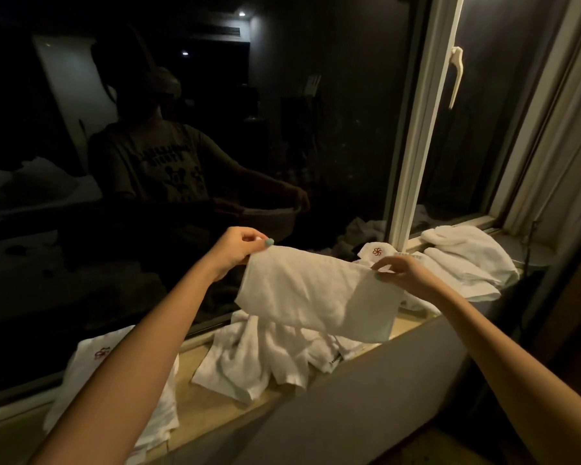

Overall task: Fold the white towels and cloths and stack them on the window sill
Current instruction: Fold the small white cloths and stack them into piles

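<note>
So right now I've got the white cloth (316,293) up in the air over the window sill (215,401), stretched out between both hands. The left hand (239,246) has its thumb and fingers pinched on the top left corner, and the right hand (406,273) is pinching the top right corner the same way. The long axis runs left to right, pretty much along the sill, with the right end sitting a bit lower than the left, and the rest of it hangs down loose. Right under it on the sill is a crumpled heap of white towels (265,354). There's a flat cloth with a red logo (84,364) off to the left, half hidden by my left arm, and another rumpled white pile (467,260) at the far right by the window frame.
</note>
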Demonstrator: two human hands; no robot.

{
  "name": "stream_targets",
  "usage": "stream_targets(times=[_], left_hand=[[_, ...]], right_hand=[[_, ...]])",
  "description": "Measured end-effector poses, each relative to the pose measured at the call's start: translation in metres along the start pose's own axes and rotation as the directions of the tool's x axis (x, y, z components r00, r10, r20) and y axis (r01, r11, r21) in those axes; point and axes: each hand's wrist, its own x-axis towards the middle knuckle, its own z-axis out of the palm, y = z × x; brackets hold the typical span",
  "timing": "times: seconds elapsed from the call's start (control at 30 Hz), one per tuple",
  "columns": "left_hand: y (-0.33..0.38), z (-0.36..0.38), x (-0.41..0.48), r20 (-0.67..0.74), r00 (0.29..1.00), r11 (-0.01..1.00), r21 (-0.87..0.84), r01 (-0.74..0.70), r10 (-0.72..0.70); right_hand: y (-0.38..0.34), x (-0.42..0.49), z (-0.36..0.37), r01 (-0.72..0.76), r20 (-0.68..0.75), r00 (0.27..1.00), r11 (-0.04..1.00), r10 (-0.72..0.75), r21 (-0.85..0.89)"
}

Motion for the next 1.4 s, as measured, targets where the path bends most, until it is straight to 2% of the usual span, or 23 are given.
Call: stream_targets(times=[0.13,0.33,0.5,0.63,0.77,0.8,0.9,0.97,1.07,1.13,1.2,1.27,1.33,1.4], left_hand=[[-0.003,-0.004,-0.005,-0.027,1.0,1.0,-0.005,-0.003,0.003],[-0.007,-0.003,-0.006,-0.14,0.987,0.992,-0.093,-0.087,0.073],[-0.008,0.006,-0.005,-0.196,0.974,0.985,-0.106,-0.139,0.116],[-0.009,0.016,-0.001,-0.227,0.966,0.983,-0.108,-0.15,0.123],[-0.013,0.029,0.011,-0.234,0.967,0.994,-0.003,-0.107,0.103],[-0.015,0.032,0.015,-0.217,0.973,0.997,0.022,-0.075,0.079],[-0.018,0.044,0.022,-0.102,0.994,0.999,-0.032,0.028,-0.031],[-0.017,0.051,0.025,-0.025,0.997,0.988,-0.135,0.069,-0.073],[-0.017,0.06,0.034,0.049,0.997,0.989,-0.127,0.071,-0.066],[-0.014,0.065,0.04,0.039,0.997,0.988,-0.139,0.064,-0.059],[-0.012,0.068,0.046,-0.012,0.999,0.984,-0.172,0.048,-0.051],[-0.01,0.072,0.052,-0.062,0.997,0.985,-0.168,0.039,-0.05],[-0.011,0.077,0.058,-0.098,0.993,0.989,-0.137,0.053,-0.067],[-0.012,0.082,0.06,-0.108,0.988,0.986,-0.132,0.098,-0.112]], right_hand=[[-0.007,-0.011,0.004,-0.04,-0.114,0.993,0.999,0.036,-0.025],[-0.019,-0.019,-0.005,-0.097,-0.25,0.964,0.995,0.093,-0.002],[-0.022,-0.032,-0.012,-0.007,-0.357,0.934,1.0,-0.002,-0.022],[-0.011,-0.037,-0.017,0.016,-0.377,0.926,1.0,-0.019,-0.013],[0.0,-0.033,-0.035,-0.012,-0.298,0.954,1.0,0.006,-0.017],[0.001,-0.033,-0.04,-0.009,-0.268,0.963,0.999,0.018,0.033],[-0.003,-0.035,-0.059,0.004,-0.195,0.978,0.93,0.073,0.368],[-0.01,-0.034,-0.073,0.051,-0.206,0.977,0.867,0.06,0.495],[-0.016,-0.017,-0.093,0.092,-0.289,0.957,0.915,0.028,0.392],[-0.015,-0.007,-0.103,0.09,-0.303,0.953,0.941,0.014,0.326],[-0.011,-0.003,-0.109,0.08,-0.212,0.977,0.897,0.015,0.435],[-0.004,-0.004,-0.113,0.035,-0.044,0.999,0.819,-0.012,0.573],[0.006,-0.004,-0.117,-0.015,0.103,0.993,0.767,-0.066,0.642],[0.013,-0.001,-0.12,-0.045,0.191,0.974,0.714,-0.126,0.699]])
